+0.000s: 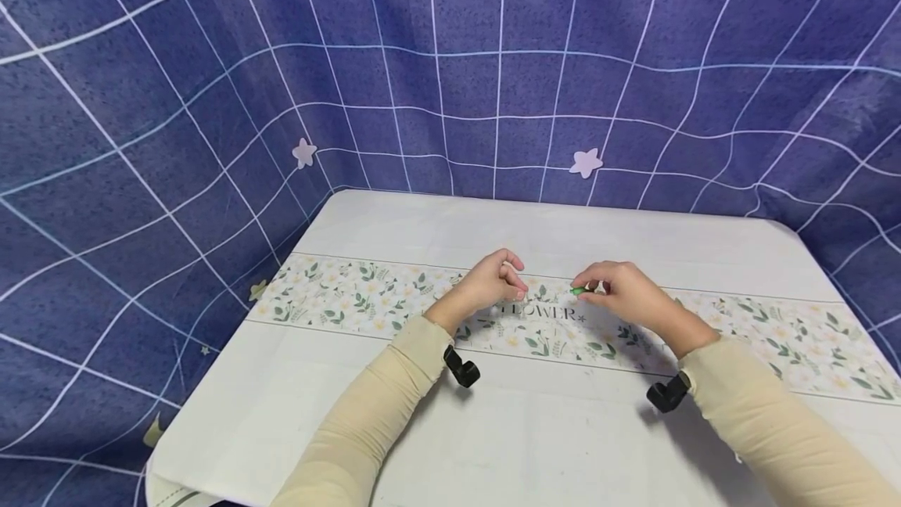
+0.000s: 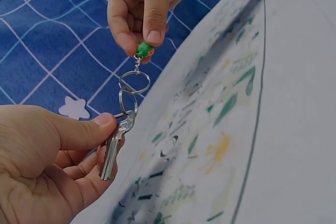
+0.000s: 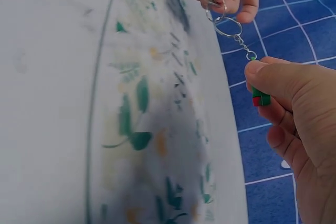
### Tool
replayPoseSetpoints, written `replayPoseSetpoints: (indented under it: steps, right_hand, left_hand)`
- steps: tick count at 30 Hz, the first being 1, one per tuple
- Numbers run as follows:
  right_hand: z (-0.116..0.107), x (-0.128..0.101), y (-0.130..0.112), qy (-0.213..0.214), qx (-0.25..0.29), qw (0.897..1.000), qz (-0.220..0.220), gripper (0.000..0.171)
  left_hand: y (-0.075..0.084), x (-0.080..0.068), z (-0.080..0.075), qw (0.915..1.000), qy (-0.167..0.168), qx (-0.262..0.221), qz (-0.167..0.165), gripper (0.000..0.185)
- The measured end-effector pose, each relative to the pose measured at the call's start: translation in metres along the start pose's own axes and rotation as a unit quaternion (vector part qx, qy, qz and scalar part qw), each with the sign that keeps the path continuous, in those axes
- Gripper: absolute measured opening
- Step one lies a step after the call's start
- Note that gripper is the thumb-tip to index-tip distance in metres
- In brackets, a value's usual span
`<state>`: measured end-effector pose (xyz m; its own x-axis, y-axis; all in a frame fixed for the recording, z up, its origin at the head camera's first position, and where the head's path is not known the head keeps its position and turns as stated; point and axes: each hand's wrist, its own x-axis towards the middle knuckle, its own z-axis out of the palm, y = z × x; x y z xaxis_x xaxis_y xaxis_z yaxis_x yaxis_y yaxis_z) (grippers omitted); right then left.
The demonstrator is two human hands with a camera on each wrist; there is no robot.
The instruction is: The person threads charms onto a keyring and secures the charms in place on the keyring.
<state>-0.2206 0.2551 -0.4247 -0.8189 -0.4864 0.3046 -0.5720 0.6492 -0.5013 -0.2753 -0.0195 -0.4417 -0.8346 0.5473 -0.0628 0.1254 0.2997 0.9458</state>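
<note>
Between thumb and fingers, my left hand pinches a silver key, best seen in the left wrist view. The key hangs on a small ring, which links to a larger split ring with a short chain. At the chain's other end is a small green charm with a bit of red, pinched by my right hand. In the head view the left hand and right hand face each other above the printed band, with the green charm showing at the right fingertips.
Under the hands lies a white table with a floral band across it. A blue gridded curtain with star shapes rises behind and to the left. Each wrist carries a black camera mount.
</note>
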Motion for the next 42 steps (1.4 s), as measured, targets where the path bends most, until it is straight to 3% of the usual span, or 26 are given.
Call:
replayPoseSetpoints:
  steps: [12, 22, 33, 42]
  right_hand:
    - [0.021, -0.008, 0.011, -0.017, 0.026, 0.999, 0.035, 0.019]
    - [0.031, -0.011, 0.011, -0.028, 0.040, 0.997, 0.064, 0.017]
    - [0.032, -0.011, 0.014, -0.029, 0.035, 0.998, 0.053, 0.016]
    - [0.033, -0.009, 0.017, -0.024, 0.029, 0.998, 0.046, 0.016]
  left_hand:
    - [-0.009, 0.004, 0.003, 0.9959, -0.019, 0.087, 0.016, 0.040]
    - [-0.010, 0.003, 0.006, 0.9839, -0.025, 0.176, 0.020, 0.042]
    - [-0.010, 0.004, 0.012, 0.9716, -0.013, 0.232, 0.044, 0.042]
    - [-0.010, 0.002, 0.015, 0.9701, -0.017, 0.238, 0.044, 0.047]
